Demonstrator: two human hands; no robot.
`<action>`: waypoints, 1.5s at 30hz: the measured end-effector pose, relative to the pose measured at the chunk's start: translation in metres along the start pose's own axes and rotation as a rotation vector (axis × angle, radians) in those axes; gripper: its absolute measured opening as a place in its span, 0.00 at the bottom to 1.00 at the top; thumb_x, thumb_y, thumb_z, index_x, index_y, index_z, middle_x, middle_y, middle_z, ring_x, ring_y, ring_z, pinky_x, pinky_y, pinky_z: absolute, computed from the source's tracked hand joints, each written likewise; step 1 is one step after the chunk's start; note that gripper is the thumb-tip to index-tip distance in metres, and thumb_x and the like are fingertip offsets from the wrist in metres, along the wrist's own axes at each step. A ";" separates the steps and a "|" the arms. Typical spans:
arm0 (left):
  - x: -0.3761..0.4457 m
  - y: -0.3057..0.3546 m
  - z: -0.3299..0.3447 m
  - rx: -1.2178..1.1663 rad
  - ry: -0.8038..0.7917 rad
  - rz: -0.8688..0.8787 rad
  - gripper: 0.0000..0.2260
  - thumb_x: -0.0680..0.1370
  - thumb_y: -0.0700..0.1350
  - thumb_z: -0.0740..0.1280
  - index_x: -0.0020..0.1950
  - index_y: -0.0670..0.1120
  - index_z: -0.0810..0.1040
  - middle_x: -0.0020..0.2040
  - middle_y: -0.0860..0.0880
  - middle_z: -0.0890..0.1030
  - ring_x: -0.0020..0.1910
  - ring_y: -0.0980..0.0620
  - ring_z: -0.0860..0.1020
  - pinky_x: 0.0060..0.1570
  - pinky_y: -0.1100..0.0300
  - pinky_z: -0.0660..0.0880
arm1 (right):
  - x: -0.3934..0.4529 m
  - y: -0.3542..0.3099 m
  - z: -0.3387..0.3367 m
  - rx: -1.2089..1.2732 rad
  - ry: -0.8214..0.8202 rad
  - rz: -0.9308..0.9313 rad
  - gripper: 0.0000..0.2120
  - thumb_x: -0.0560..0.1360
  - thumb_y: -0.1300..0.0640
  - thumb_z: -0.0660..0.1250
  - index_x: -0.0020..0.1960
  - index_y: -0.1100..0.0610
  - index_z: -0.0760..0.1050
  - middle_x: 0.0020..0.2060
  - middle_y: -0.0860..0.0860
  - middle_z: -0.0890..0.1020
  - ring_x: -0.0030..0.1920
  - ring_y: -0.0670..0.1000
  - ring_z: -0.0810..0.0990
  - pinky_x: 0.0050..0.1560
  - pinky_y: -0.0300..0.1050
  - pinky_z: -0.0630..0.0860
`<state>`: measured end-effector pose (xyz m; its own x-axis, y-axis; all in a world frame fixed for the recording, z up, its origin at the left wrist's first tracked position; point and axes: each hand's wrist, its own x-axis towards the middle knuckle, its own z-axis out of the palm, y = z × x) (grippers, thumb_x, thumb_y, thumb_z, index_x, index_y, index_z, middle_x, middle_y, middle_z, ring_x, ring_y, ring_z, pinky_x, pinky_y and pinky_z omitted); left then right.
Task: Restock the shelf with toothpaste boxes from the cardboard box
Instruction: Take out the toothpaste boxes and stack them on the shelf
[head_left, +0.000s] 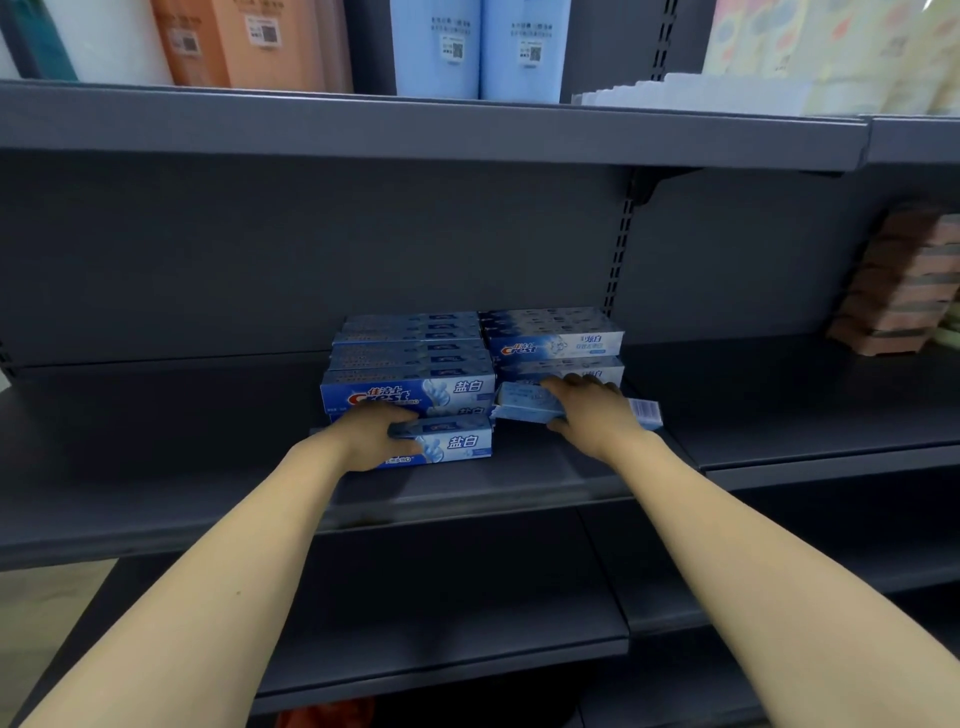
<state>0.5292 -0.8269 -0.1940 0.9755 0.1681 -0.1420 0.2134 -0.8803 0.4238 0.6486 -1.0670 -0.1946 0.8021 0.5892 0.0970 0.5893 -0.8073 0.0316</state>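
The blue toothpaste box (410, 396) at the front of the left stack reads "Crest" in red and blue, with the Chinese "佳洁士" above it and "盐白" in white at its right end. The box (451, 444) gripped by the left hand (371, 434) also shows "盐白". The paler box (555, 344) on top of the right stack carries the "Crest" logo; its other print is too small to read. Packs on the top shelf (415, 130) bear QR-code labels (457, 51) with unreadable text. A barcode (647, 413) marks the end of the box under the right hand (589, 408).
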 end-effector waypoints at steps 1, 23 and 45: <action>0.000 0.000 0.000 -0.001 0.002 0.003 0.21 0.78 0.48 0.66 0.70 0.46 0.70 0.70 0.49 0.71 0.67 0.49 0.70 0.68 0.58 0.65 | 0.000 0.002 -0.002 0.008 -0.018 -0.007 0.27 0.79 0.52 0.61 0.75 0.50 0.56 0.68 0.54 0.69 0.67 0.58 0.69 0.65 0.51 0.65; -0.005 0.005 0.001 0.023 0.044 -0.029 0.22 0.78 0.46 0.67 0.71 0.44 0.69 0.71 0.47 0.69 0.70 0.48 0.67 0.67 0.61 0.62 | -0.001 0.021 -0.012 0.044 -0.199 -0.024 0.28 0.78 0.55 0.64 0.75 0.52 0.58 0.66 0.56 0.71 0.65 0.57 0.70 0.63 0.49 0.69; 0.000 -0.001 0.006 0.034 0.052 -0.041 0.21 0.77 0.49 0.66 0.69 0.46 0.72 0.68 0.49 0.73 0.66 0.49 0.71 0.65 0.60 0.66 | 0.010 -0.007 -0.006 0.002 -0.301 -0.124 0.29 0.77 0.55 0.64 0.75 0.50 0.58 0.67 0.54 0.71 0.66 0.56 0.70 0.64 0.49 0.68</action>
<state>0.5290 -0.8285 -0.1997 0.9675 0.2269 -0.1115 0.2526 -0.8864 0.3881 0.6526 -1.0558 -0.1881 0.7167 0.6664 -0.2056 0.6843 -0.7289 0.0226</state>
